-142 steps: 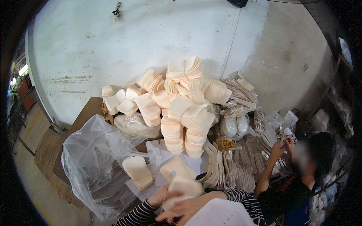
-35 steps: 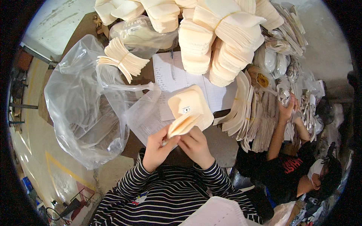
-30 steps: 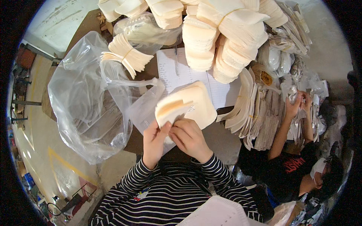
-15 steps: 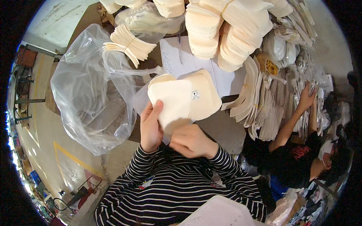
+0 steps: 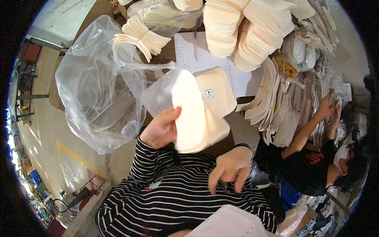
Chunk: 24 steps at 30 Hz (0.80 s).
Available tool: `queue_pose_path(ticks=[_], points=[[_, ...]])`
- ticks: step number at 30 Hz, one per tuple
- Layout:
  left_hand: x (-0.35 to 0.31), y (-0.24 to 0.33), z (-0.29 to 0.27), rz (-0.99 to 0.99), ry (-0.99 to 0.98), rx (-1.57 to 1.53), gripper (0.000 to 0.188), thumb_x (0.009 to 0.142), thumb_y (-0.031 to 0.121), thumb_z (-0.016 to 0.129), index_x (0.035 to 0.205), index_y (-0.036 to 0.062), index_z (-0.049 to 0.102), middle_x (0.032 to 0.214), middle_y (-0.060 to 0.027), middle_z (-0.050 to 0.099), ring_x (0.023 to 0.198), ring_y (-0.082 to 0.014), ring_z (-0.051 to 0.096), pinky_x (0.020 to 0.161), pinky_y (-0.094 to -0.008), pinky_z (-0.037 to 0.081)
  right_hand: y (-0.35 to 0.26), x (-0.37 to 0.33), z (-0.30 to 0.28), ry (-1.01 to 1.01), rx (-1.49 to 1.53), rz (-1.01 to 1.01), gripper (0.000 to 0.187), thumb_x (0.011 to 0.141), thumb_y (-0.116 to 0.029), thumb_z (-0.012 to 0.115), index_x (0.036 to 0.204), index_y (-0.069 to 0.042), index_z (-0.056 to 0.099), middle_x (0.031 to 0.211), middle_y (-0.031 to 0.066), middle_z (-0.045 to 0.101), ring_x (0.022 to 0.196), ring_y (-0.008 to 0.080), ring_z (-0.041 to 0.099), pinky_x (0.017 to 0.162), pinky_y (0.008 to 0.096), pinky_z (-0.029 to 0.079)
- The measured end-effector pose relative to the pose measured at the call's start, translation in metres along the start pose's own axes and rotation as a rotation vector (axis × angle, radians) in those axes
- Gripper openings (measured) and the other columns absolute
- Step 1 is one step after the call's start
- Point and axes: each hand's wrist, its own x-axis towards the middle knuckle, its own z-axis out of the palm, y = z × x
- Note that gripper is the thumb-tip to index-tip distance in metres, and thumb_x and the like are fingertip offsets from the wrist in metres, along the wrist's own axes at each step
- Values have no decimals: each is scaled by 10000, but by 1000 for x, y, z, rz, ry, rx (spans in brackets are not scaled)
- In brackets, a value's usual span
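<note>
My left hand (image 5: pixel 161 129) grips a small stack of flat cream fabric pieces (image 5: pixel 191 114) by its left edge, thumb on top. The stack stands tilted, its lower right corner fanned and slightly blurred. My right hand (image 5: pixel 233 165) hangs apart from it, near my striped top, with fingers spread and pointing down, holding nothing. Just beyond the held stack, another cream piece (image 5: pixel 219 94) with rounded corners and a small printed label lies over the notebook's lower edge. A thin clear plastic sheet (image 5: pixel 158 94) lies beside the stack's left edge.
A large clear plastic bag (image 5: pixel 98 91) bulges at the left. Beyond it sit a banded cream bundle (image 5: pixel 144 37) and a bagged shoe (image 5: pixel 158 12). An open notebook (image 5: pixel 187 51) carries a pen (image 5: pixel 195 47). Cream stacks (image 5: pixel 223 27) and grey-white bundles (image 5: pixel 272 98) line the right, where a co-worker's hands (image 5: pixel 331 106) work.
My right hand has left the stack and moved down and right, its fingers opening. My left hand has tilted the stack, moving it slightly right. The view has shifted slightly.
</note>
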Motion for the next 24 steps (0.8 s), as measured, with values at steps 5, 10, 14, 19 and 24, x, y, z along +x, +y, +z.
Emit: queue_pose_path(ticks=[5, 10, 14, 19, 24], points=[[15, 2, 16, 771, 392, 923, 335, 1001, 137, 600, 1285, -36, 559, 1131, -59, 670, 983, -91, 615, 864, -252, 492, -9, -8, 11, 308, 59, -669, 980, 935, -227, 701, 1551, -480, -18, 1195, 288, 624, 702, 269, 670, 493, 347, 562], [8, -21, 37, 733, 392, 1138, 303, 924, 80, 694, 1206, -11, 633, 1059, -58, 709, 904, -102, 656, 774, -249, 539, 11, 30, -6, 1552, -647, -126, 1198, 812, -242, 810, 1576, -228, -112, 1527, 238, 311, 1385, 351, 388, 1113, 519, 356], [5, -29, 51, 624, 268, 1339, 418, 829, 52, 770, 1211, -36, 625, 1042, -122, 712, 922, -160, 700, 740, -290, 598, 34, 40, -9, 1550, -718, 154, 972, 894, -139, 730, 1546, -50, 16, 1480, 170, 390, 1329, 253, 453, 1096, 424, 386], [10, -26, 38, 591, 213, 1103, 411, 836, 82, 780, 1202, -31, 631, 1114, -111, 684, 919, -145, 683, 768, -284, 594, 41, 31, 0, 1668, -555, 212, 626, 946, -158, 664, 1441, 35, 334, 1263, 147, 589, 1130, 185, 586, 937, 327, 473], [10, -22, 34, 529, 178, 1161, 405, 844, 79, 759, 1198, -25, 591, 1121, -67, 628, 894, -119, 624, 790, -272, 543, 45, 32, 3, 1671, -637, 198, 517, 957, -164, 640, 1383, 54, 444, 1158, 161, 666, 1033, 182, 643, 860, 312, 508]])
